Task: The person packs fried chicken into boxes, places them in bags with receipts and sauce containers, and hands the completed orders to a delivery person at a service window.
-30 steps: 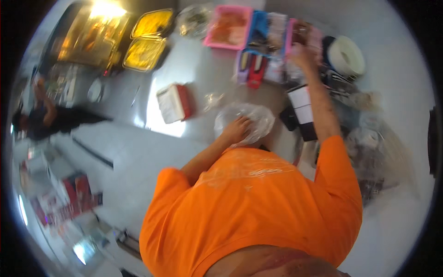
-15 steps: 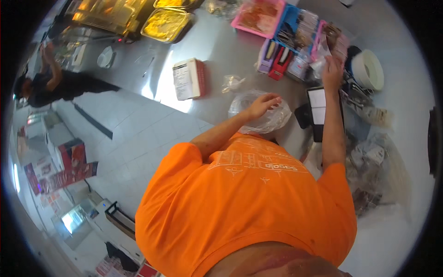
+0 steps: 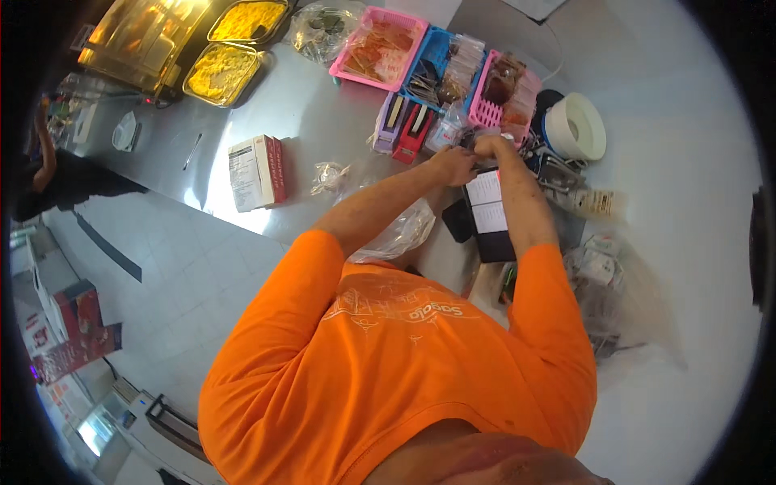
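Note:
My left hand [image 3: 454,166] and my right hand [image 3: 493,148] are close together above the far end of a dark tablet [image 3: 495,248] with a lit white screen. Both look closed, fingers bent inward. Between them is a small pale thing I cannot make out, mostly hidden by the fingers. Just beyond the hands stands a pink basket [image 3: 485,111] of small packets. A clear plastic bag [image 3: 404,230] lies on the steel table against my front, partly behind my left forearm.
A purple tape dispenser [image 3: 390,121] and a red one [image 3: 415,133] stand beside a blue basket [image 3: 428,56]. A red and white box [image 3: 257,171] sits further left, foil trays of yellow food [image 3: 222,74] beyond. White bowl [image 3: 575,125] at right. Another person [image 3: 73,174] stands far left.
My left hand has left the plastic bag and moved over to my right hand. My right hand has come back from the pink basket toward me. The whole view has shifted.

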{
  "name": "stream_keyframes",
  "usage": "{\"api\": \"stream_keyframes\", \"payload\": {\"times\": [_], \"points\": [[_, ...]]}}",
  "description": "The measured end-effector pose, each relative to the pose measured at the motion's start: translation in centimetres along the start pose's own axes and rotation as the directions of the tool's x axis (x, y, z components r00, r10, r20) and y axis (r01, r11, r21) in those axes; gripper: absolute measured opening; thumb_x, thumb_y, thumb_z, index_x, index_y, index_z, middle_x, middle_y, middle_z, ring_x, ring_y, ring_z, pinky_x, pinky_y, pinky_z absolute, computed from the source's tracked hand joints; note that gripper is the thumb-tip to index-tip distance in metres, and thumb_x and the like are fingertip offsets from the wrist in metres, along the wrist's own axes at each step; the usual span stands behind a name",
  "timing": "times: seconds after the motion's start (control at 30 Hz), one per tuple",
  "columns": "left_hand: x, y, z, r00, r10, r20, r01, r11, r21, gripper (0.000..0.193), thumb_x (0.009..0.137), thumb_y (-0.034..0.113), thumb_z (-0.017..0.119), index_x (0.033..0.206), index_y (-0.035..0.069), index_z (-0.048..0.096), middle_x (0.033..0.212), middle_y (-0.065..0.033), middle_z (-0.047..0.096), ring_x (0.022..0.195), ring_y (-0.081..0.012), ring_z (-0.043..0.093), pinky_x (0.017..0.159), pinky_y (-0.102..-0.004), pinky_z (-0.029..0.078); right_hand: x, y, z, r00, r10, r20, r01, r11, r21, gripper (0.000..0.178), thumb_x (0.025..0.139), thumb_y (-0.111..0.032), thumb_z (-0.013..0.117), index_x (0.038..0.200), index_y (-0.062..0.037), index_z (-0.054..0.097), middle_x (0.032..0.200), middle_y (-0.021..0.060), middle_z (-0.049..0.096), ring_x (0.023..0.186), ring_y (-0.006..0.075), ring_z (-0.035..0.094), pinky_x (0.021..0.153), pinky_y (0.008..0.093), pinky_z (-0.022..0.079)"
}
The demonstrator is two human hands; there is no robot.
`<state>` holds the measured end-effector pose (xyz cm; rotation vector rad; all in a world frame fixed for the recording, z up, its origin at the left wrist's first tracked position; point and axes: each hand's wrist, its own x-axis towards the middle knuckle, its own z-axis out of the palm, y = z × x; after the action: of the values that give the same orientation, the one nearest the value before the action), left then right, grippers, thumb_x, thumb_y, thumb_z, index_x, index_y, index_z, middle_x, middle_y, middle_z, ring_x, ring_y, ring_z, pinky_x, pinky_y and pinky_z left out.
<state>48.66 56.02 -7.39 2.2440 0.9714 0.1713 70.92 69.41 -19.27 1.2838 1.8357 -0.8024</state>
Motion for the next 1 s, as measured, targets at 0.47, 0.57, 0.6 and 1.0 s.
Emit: {"api": "stream_keyframes", "payload": {"times": [0.47, 0.57, 0.6, 1.0], "points": [[6.5, -0.6, 2.3, 0.979, -0.125, 0.163, 0.064, 0.939, 0.338, 0.045, 0.099, 0.043, 0.041, 0.115, 0.017, 0.075, 0.126, -0.0026, 0.07, 0.129, -0.0236, 0.056, 0.112, -0.0666, 0.02, -16.5, -9.3, -5.7, 0.38, -0.12, -0.917, 0.298, 0.955, -0.002, 0.018, 0.094, -0.013, 0.064, 0.106, -0.0032, 0.074, 0.094, 0.0146, 0.072, 0.082, 0.0252, 0.068, 0.077, 0.0373, 0.052], [3.8, -2.1, 3.1, 0.905, 0.133, -0.405, 0.016, 0.939, 0.343, 0.029, 0.091, 0.032, 0.056, 0.106, 0.017, 0.076, 0.118, -0.0026, 0.071, 0.121, -0.0238, 0.059, 0.105, -0.0635, 0.032, -21.1, -15.3, -6.5, 0.289, 0.022, -0.957, 0.544, 0.819, 0.183, 0.017, 0.092, -0.016, 0.067, 0.102, -0.0039, 0.073, 0.094, 0.0136, 0.072, 0.084, 0.0279, 0.07, 0.08, 0.0387, 0.055], [-0.5, -1.1, 0.2, 0.849, 0.159, -0.504, 0.017, 0.945, 0.327, 0.024, 0.086, 0.026, 0.062, 0.103, 0.016, 0.075, 0.115, -0.0032, 0.07, 0.119, -0.0243, 0.06, 0.103, -0.0595, 0.036, -21.9, -16.5, -5.9, 0.222, 0.07, -0.973, 0.577, 0.795, 0.189, 0.016, 0.092, -0.015, 0.068, 0.103, -0.0038, 0.073, 0.094, 0.0134, 0.073, 0.085, 0.0266, 0.07, 0.08, 0.038, 0.054], [-46.1, -28.2, -10.4, 0.232, -0.953, -0.192, 0.264, 0.252, -0.931, 0.1, 0.095, 0.081, 0.029, 0.154, 0.002, 0.039, 0.158, -0.0146, 0.042, 0.148, -0.0304, 0.033, 0.118, -0.0558, 0.023, -11.2, -50.8, -1.6, 0.859, -0.433, -0.274, 0.264, -0.085, 0.961, 0.087, 0.097, -0.05, 0.063, 0.161, -0.0078, 0.022, 0.16, 0.0154, 0.034, 0.142, 0.0249, 0.041, 0.114, 0.0411, 0.037]]}}
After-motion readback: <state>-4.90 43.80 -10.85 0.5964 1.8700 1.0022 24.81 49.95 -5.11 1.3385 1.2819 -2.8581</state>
